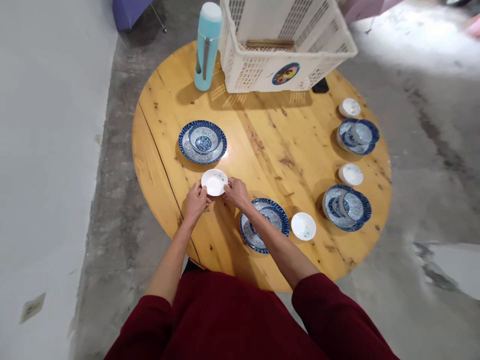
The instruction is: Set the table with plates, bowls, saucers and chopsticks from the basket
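One white bowl (214,182), sitting between the pinching fingers of left hand (197,202) and right hand (236,191); level hold advisable.

Glare on upper-right floor (405,45), soft shadows across table (262,170), stretched edges

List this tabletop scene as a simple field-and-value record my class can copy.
Table: wooden tabletop
Left hand: grips the left side of a small white bowl
Right hand: grips that bowl's right side
Beyond the held bowl: blue-and-white plate bearing a patterned bowl
Partly behind right forearm: second blue-and-white plate
Other small white bowls: three
Far side: turquoise bottle, white plastic crate
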The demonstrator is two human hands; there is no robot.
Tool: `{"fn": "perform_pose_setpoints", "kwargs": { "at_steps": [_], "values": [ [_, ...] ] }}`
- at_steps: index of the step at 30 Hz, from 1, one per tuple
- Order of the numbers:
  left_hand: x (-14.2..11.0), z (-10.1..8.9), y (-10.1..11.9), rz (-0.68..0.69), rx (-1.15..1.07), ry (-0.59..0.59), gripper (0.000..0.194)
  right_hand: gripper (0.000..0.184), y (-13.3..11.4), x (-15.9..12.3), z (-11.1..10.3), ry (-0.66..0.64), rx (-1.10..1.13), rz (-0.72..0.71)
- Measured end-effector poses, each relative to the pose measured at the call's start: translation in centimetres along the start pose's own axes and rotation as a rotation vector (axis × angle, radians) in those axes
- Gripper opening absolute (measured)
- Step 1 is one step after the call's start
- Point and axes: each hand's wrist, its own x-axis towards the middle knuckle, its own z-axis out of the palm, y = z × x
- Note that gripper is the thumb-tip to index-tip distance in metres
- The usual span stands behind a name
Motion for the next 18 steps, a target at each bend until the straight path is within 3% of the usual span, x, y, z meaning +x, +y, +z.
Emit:
{"fn": "perform_pose_setpoints", "kwargs": {
  "at_steps": [11, 15, 18],
  "values": [
    [-0.4, -0.3, 0.3, 0.018, -0.008, -0.012, 0.028, 0.042, 0.3, -1.2, -0.6, 0.037, -0.019, 0.010],
    [-2.5, -1.6, -0.1, 0.046, -0.022, 0.039, 0.034, 0.048, 0.9, -4.9, -2.4, 0.113, 0.091, -0.085],
    [-5.0, -3.3, -1.0, 0.037, 0.019, 0.146, 0.034, 0.044, 1.9, -9.1, -3.7, 0.136, 0.225, -0.201]
  ]
}}
